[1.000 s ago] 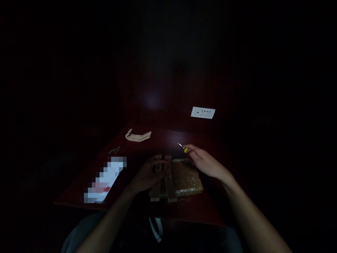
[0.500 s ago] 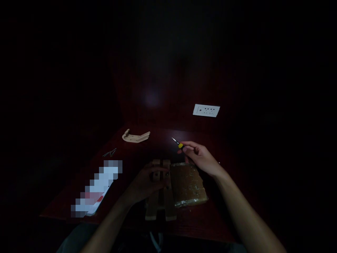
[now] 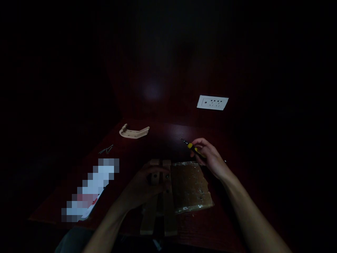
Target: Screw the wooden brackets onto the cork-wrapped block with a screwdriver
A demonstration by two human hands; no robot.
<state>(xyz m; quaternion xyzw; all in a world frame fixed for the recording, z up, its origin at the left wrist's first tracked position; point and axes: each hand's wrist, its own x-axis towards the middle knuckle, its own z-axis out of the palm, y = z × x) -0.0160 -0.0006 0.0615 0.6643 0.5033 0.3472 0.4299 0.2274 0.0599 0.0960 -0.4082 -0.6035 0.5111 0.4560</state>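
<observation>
In the dim head view, my right hand (image 3: 210, 158) holds a yellow-and-black screwdriver (image 3: 191, 146) above the table, its metal tip pointing up and to the left. My left hand (image 3: 142, 186) grips two pale wooden bars (image 3: 170, 214) that lie side by side, the thumb and fingers reaching across to the right-hand bar. Dark holes show in both bars. Partly under them, to the right, is a brown board (image 3: 188, 184) wrapped in clear plastic, with a ragged right edge. The screwdriver touches neither bars nor board.
A curved wooden piece (image 3: 134, 133) lies toward the back of the dark red table (image 3: 207, 225). Several thin metal screws (image 3: 106, 149) are at the left, behind a blurred pale flat object (image 3: 92, 191). A white socket plate (image 3: 212, 102) is on the back wall.
My right hand has drawn to the right with the screwdriver, and more of its handle shows. The left hand keeps its hold on the bars. The camera view has shifted slightly.
</observation>
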